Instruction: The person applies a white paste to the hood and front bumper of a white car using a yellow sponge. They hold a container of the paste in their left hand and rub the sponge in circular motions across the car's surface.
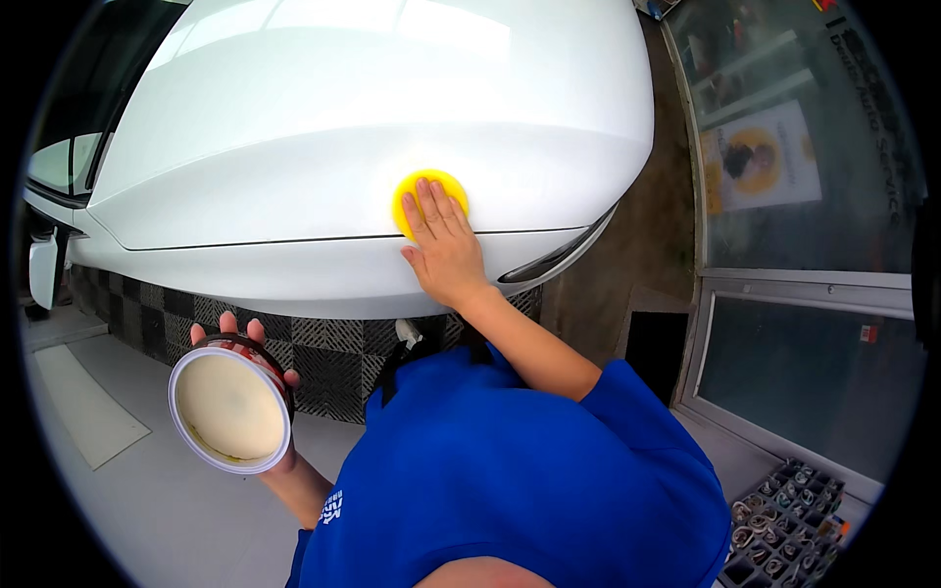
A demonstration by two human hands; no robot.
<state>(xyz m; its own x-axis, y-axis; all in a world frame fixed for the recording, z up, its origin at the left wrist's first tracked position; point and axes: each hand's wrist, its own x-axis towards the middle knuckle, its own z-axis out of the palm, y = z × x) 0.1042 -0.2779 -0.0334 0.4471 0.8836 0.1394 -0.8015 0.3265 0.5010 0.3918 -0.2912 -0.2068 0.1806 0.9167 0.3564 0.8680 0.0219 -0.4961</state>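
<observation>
My right hand [446,250] lies with its fingers over a round yellow sponge pad [402,208], pressing it flat on the white car hood [294,181] just above the seam along the fender. Down at the left, my left hand [257,333] wraps round an open tub of wax [231,410]. Pale cream paste shows inside its white rim, and its outer wall is dark red. The tub is held away from the car, its mouth facing up toward me. Most of the left palm is hidden behind the tub.
The car's headlight [549,260] sits right of my right forearm, its side mirror [43,269] at the far left. Black and grey floor tiles [323,363] run below the fender. At right stand a glass door [804,363] and a compartment tray of small parts [789,524].
</observation>
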